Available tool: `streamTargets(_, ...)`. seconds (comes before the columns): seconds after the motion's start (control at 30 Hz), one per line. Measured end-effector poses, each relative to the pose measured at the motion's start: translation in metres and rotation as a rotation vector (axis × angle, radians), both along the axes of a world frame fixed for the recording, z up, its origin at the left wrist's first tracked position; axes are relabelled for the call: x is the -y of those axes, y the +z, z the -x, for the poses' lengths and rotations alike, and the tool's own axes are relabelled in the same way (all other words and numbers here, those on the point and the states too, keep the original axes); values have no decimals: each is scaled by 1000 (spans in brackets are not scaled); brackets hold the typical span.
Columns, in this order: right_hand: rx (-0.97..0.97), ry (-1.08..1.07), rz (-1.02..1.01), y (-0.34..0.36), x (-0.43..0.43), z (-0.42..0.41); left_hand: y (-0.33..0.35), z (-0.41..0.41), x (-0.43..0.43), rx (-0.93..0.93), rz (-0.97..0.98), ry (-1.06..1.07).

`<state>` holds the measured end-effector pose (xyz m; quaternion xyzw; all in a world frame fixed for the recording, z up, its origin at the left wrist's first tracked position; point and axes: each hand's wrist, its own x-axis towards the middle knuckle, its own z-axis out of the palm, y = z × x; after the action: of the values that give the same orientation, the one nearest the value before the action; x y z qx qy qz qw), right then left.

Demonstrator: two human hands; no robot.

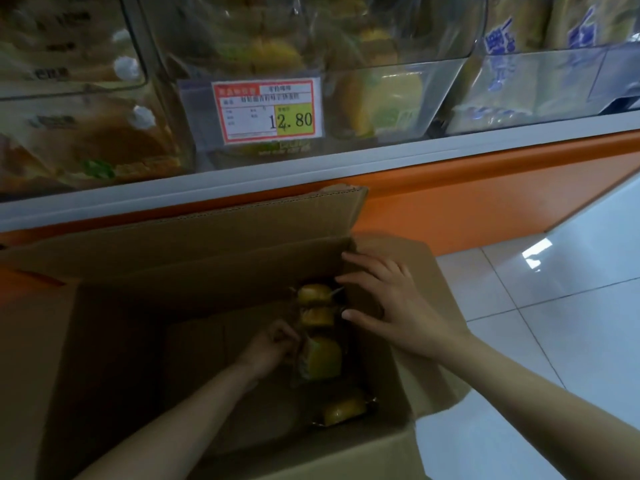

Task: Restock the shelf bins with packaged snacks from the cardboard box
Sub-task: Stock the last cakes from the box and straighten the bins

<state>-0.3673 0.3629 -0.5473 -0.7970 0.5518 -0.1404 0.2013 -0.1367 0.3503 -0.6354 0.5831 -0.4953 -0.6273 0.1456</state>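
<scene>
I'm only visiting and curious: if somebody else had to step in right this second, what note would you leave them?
Left hand: down in the cardboard box, fingers curled on a yellow snack pack.
Right hand: open, fingers spread on the box's right side.
Also in the box: two far packs beyond the held one, and a near pack.
Done: the clear shelf bin behind the 12.80 price tag already holds yellow packs.
Left: lift the remaining packs into it.
</scene>
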Motion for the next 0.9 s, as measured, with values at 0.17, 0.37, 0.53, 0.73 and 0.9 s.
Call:
streamTargets(0.17, -322, 207, -34, -2, 10, -21, 22, -30, 16, -243, 42, -39)
streamTargets(0.37, -338, 243, -100, 3, 19, -27, 29, -34, 17, -452, -21, 21)
streamTargets(0.53, 11, 81, -96, 18, 19, -15, 20, -24, 23, -86, 218, 105)
streamTargets(0.73, 376, -73, -192, 25, 19, 1, -9, -3, 24, 205, 246, -109)
streamTargets(0.9, 458, -113, -232, 26, 13, 8, -17, 2, 32, 355, 424, -134)
